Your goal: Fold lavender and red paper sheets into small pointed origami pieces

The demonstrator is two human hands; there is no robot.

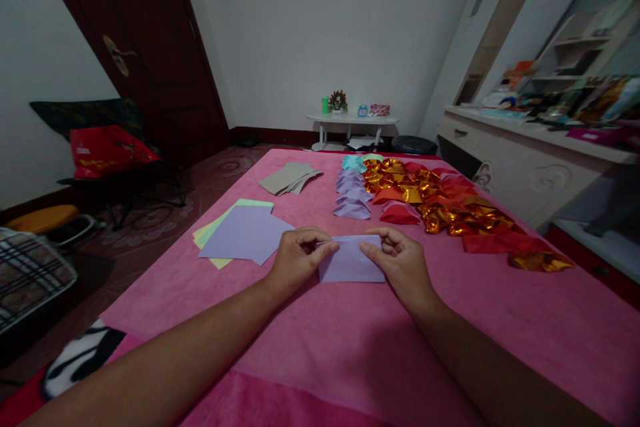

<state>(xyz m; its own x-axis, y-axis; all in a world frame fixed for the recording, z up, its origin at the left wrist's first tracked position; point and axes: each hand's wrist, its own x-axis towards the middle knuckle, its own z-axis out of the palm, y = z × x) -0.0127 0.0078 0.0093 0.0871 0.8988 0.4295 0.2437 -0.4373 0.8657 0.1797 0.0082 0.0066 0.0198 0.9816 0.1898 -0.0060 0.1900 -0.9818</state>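
A folded sheet of lilac paper [352,267] is held upright or slightly tilted over the pink cloth, its long side running left to right. My left hand [301,255] pinches its upper left corner between thumb and fingers. At the upper right edge, my right hand [399,260] grips it the same way, thumb on the near face. Left of my hands lies a loose pile of lilac sheets [240,233], with yellow and green sheets showing beneath. Right of centre stand folded lilac paper pieces [353,203] in a column.
Shiny gold folded pieces [395,177] and red ones [400,213] cover the right rear of the pink-covered table [310,340]. Grey-brown sheets [287,178] lie at the back left. Beyond are a small white table [353,119], a chair with a red bag [107,152], and a dresser [525,160].
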